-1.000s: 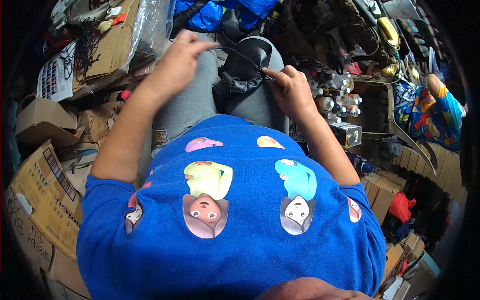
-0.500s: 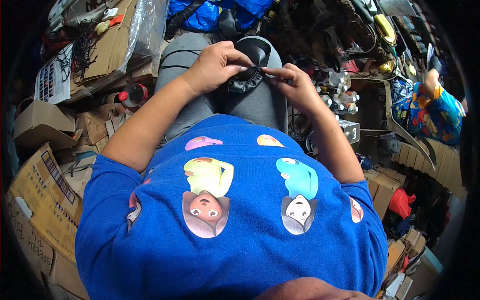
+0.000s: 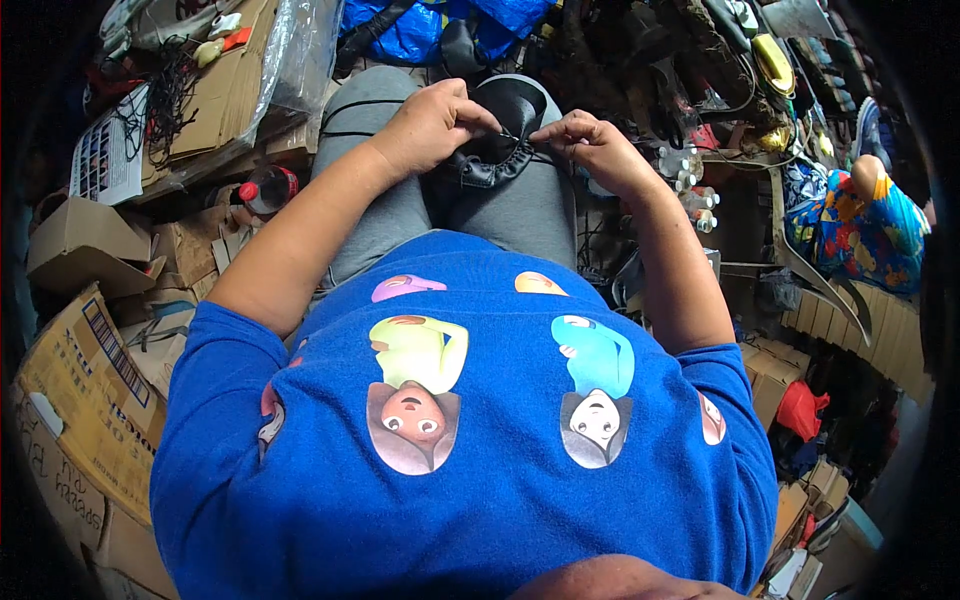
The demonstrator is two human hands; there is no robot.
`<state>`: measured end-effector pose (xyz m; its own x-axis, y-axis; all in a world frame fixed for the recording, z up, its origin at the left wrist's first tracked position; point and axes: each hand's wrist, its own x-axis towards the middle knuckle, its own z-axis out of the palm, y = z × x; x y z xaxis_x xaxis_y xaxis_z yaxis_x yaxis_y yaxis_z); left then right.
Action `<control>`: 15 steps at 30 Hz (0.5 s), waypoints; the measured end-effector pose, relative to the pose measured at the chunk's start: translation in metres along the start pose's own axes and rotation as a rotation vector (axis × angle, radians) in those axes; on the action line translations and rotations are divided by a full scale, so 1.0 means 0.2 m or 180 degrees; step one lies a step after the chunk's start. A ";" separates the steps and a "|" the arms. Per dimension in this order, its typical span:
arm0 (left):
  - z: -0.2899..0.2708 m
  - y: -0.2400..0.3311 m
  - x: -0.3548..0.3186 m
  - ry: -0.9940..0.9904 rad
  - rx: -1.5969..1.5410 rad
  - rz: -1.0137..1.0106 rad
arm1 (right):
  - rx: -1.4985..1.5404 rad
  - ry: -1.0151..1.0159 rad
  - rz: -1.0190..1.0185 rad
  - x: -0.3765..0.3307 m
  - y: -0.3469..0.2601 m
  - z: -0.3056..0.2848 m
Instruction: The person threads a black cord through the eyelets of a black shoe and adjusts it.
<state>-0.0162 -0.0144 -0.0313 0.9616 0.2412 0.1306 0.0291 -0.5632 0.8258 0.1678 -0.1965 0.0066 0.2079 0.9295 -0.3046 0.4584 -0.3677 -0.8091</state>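
On my right thigh rests a black leather shoe upper (image 3: pixel 497 172) with a gathered, puckered rim. My left hand (image 3: pixel 447 120) is closed in a pinch above its left side, with a fine dark thread at the fingertips that runs to the leather. Opposite it, my right hand (image 3: pixel 592 148) pinches at the right edge of the rim, where thin black thread also shows. Whether a needle is among the threads is too small to tell. The inside of the upper is dark, and its left end is partly behind my left hand.
Black cord (image 3: pixel 362 112) crosses my left thigh. To the left are a red-capped bottle (image 3: pixel 268 190), flattened cardboard (image 3: pixel 225 100) and an open carton (image 3: pixel 92 245). Several small bottles (image 3: pixel 690 175) stand on the right. Another person's colourfully clothed leg (image 3: pixel 865 225) is at the far right.
My right hand has shifted slightly right and its fingers have curled more. The thread that was stretched between both hands now runs down toward the rim. The shoe upper has turned a little.
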 end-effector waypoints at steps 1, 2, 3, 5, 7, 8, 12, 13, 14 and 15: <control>0.00 0.00 0.00 -0.0001 0.0017 0.0005 | 0.0010 -0.0017 0.0003 0.00 0.00 0.00; 0.00 0.00 0.00 -0.0001 0.0017 0.0003 | 0.0011 -0.0018 0.0003 0.00 -0.01 0.00; 0.01 0.00 0.00 -0.0002 0.0019 -0.0009 | 0.0056 -0.0013 0.0037 0.00 -0.01 0.00; 0.01 0.00 0.01 -0.0004 0.0017 -0.0025 | 0.0103 -0.0012 0.0073 0.00 0.00 0.00; 0.01 0.01 0.02 -0.0085 -0.0054 -0.0018 | 0.0273 -0.0010 -0.0073 0.01 0.04 0.00; 0.02 0.01 0.03 -0.0086 -0.0054 -0.0017 | 0.0274 -0.0009 -0.0073 0.01 0.05 0.00; 0.03 -0.02 0.09 -0.0250 -0.0398 0.0044 | 0.0418 -0.0112 -0.0071 0.03 0.05 0.00; 0.03 -0.02 0.10 -0.0329 -0.0512 0.0097 | 0.0391 -0.0125 -0.0056 0.03 0.05 0.00; 0.03 -0.02 0.09 -0.0322 -0.0509 0.0099 | 0.0386 -0.0126 -0.0061 0.03 0.05 0.01; 0.02 0.01 0.09 -0.0343 -0.0230 0.0225 | 0.0340 -0.0071 -0.0136 0.02 0.06 0.01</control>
<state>0.0028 -0.0145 -0.0290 0.9844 0.1146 0.1336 -0.0559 -0.5165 0.8545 0.1733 -0.1965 -0.0051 0.1703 0.9451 -0.2788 0.3716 -0.3236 -0.8702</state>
